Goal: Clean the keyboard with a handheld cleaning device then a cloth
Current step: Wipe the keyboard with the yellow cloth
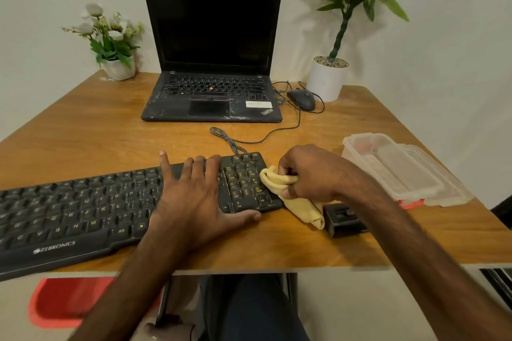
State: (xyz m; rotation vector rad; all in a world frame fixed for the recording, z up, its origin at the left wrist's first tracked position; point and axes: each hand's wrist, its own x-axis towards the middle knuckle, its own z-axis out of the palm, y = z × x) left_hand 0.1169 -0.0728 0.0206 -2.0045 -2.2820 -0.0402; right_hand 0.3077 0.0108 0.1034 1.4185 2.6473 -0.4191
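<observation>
A black wired keyboard [83,210] lies along the front of the wooden table [97,130], its left end past the frame. My left hand [194,196] presses flat on its right half, fingers spread, thumb at the front edge. My right hand [313,174] is closed around a bunched yellow cloth [288,194], which touches the right edge of the number pad. A small black handheld device [342,220] lies on the table just right of the keyboard, partly hidden under my right forearm.
An open black laptop [212,63] stands at the back, with a wired mouse [302,99] to its right. Clear plastic containers [399,169] sit at the right edge. A flower pot [119,66] and a white potted plant [328,80] flank the back corners. The keyboard cable [230,138] loops mid-table.
</observation>
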